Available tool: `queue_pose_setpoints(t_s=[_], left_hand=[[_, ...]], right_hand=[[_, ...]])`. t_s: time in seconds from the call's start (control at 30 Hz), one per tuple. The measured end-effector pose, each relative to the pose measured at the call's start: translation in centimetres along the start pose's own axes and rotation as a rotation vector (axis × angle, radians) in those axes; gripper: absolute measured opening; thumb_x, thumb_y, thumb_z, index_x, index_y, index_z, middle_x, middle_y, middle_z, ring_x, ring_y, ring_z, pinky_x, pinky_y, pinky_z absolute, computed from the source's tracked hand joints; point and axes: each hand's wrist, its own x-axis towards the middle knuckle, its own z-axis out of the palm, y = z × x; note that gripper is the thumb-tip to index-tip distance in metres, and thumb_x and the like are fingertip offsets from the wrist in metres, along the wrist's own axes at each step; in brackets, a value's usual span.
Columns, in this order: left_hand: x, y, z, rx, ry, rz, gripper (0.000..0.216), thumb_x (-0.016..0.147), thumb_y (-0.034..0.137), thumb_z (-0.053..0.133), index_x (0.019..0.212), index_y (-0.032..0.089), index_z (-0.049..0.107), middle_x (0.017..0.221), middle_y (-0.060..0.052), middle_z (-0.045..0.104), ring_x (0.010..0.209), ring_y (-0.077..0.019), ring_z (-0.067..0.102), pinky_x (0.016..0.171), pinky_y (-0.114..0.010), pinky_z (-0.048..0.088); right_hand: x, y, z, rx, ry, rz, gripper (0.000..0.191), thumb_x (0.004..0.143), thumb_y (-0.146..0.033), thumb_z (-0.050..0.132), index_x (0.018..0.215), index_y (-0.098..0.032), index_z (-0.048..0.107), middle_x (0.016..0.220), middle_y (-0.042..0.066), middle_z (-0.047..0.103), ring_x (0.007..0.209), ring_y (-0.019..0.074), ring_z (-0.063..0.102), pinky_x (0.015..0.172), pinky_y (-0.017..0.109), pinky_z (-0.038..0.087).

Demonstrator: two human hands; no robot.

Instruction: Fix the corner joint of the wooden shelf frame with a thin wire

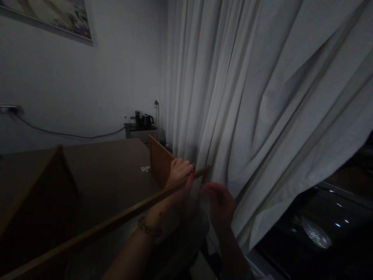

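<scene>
In a dim room my left hand [179,175] is curled over the top edge of a wooden board [116,221] that runs diagonally across the lower middle. Its fingers are closed on the edge, and a bracelet sits on the wrist. My right hand [220,204] is just right of the board's end, with fingers pinched together on something thin and pale that I cannot make out. Both hands are close to the folds of a white curtain [262,109], which hangs right behind them.
A dark wooden desk [105,171] with raised side panels lies left of the hands. A small side table with a kettle [146,120] stands by the far wall. A cable runs along the wall, a picture hangs top left, and a dark window is at lower right.
</scene>
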Motion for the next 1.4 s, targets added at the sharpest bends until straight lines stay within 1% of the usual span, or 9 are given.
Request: queue_pose_setpoints(t_s=[0.13, 0.27, 0.37, 0.63, 0.8, 0.97, 1.13, 1.27, 1.4], left_hand=[[-0.1, 0.0, 0.0, 0.001, -0.004, -0.003, 0.038, 0.101, 0.038, 0.021, 0.070, 0.022, 0.037, 0.068, -0.001, 0.045, 0.077, -0.0213, 0.045, 0.082, -0.040, 0.036], [-0.3, -0.2, 0.1, -0.006, -0.020, -0.013, 0.035, 0.100, 0.034, 0.023, 0.070, 0.022, 0.037, 0.069, -0.002, 0.046, 0.078, -0.0213, 0.046, 0.083, -0.041, 0.036], [-0.3, -0.3, 0.1, -0.011, -0.024, -0.009, 0.034, 0.099, 0.034, 0.024, 0.071, 0.022, 0.038, 0.070, -0.002, 0.047, 0.079, -0.0215, 0.046, 0.083, -0.041, 0.036], [-0.2, 0.0, -0.1, 0.010, -0.032, -0.028, 0.039, 0.100, 0.038, 0.021, 0.072, 0.022, 0.041, 0.072, -0.003, 0.049, 0.079, -0.0221, 0.046, 0.083, -0.041, 0.037], [-0.2, -0.4, 0.3, 0.034, -0.005, 0.005, 0.044, 0.101, 0.042, 0.017, 0.072, 0.022, 0.043, 0.070, -0.002, 0.049, 0.077, -0.0221, 0.047, 0.080, -0.040, 0.035], [-0.2, -0.6, 0.5, 0.033, 0.018, 0.010, 0.048, 0.101, 0.045, 0.013, 0.071, 0.022, 0.043, 0.069, -0.002, 0.048, 0.075, -0.0216, 0.046, 0.078, -0.039, 0.034], [-0.2, -0.7, 0.8, 0.031, 0.030, 0.016, 0.049, 0.101, 0.045, 0.013, 0.070, 0.022, 0.042, 0.068, -0.002, 0.046, 0.074, -0.0212, 0.045, 0.077, -0.038, 0.033], [-0.4, -0.9, 0.9, 0.033, 0.029, 0.027, 0.043, 0.101, 0.041, 0.017, 0.073, 0.022, 0.043, 0.069, -0.002, 0.047, 0.076, -0.0214, 0.045, 0.080, -0.039, 0.033], [-0.3, -0.5, 0.3, 0.001, -0.017, -0.005, 0.035, 0.098, 0.035, 0.024, 0.071, 0.022, 0.042, 0.070, -0.002, 0.048, 0.078, -0.0222, 0.047, 0.082, -0.040, 0.035]], right_hand=[[0.1, 0.5, -0.6, -0.051, -0.081, -0.116, 0.008, 0.094, -0.020, 0.061, 0.096, -0.025, 0.067, 0.081, -0.001, 0.073, 0.074, 0.0140, 0.070, 0.066, 0.025, 0.055], [0.9, 0.0, -0.9, -0.264, -0.024, -0.270, 0.005, 0.092, -0.024, 0.064, 0.089, -0.025, 0.069, 0.080, -0.001, 0.065, 0.075, 0.0140, 0.062, 0.068, 0.026, 0.052], [1.3, -0.8, -1.0, -0.411, 0.018, -0.312, 0.005, 0.091, -0.023, 0.065, 0.088, -0.025, 0.069, 0.078, -0.001, 0.061, 0.075, 0.0147, 0.058, 0.068, 0.027, 0.050], [1.2, -1.2, -1.0, -0.394, -0.059, -0.234, 0.017, 0.094, -0.019, 0.058, 0.109, -0.024, 0.064, 0.070, -0.005, 0.056, 0.057, 0.0103, 0.053, 0.055, 0.022, 0.048], [1.0, -0.9, -0.8, -0.374, -0.107, -0.242, 0.020, 0.093, -0.015, 0.055, 0.107, -0.025, 0.065, 0.071, -0.004, 0.063, 0.058, 0.0101, 0.058, 0.057, 0.022, 0.050], [0.3, -1.2, -0.3, -0.177, -0.101, -0.001, 0.014, 0.094, -0.022, 0.056, 0.099, -0.027, 0.068, 0.073, -0.002, 0.069, 0.055, 0.0102, 0.062, 0.050, 0.020, 0.049], [0.2, -1.1, -0.1, 0.096, -0.132, 0.213, 0.014, 0.091, -0.037, 0.064, 0.097, -0.024, 0.068, 0.055, -0.006, 0.063, 0.042, 0.0099, 0.059, 0.041, 0.018, 0.046], [0.2, -0.8, 0.0, 0.185, -0.126, 0.207, 0.017, 0.089, -0.039, 0.068, 0.088, -0.022, 0.069, 0.053, -0.005, 0.066, 0.041, 0.0111, 0.060, 0.039, 0.019, 0.045], [0.4, -0.2, 0.2, 0.192, -0.115, 0.108, 0.021, 0.086, -0.041, 0.072, 0.078, -0.022, 0.069, 0.062, -0.002, 0.069, 0.052, 0.0132, 0.064, 0.048, 0.023, 0.049]])
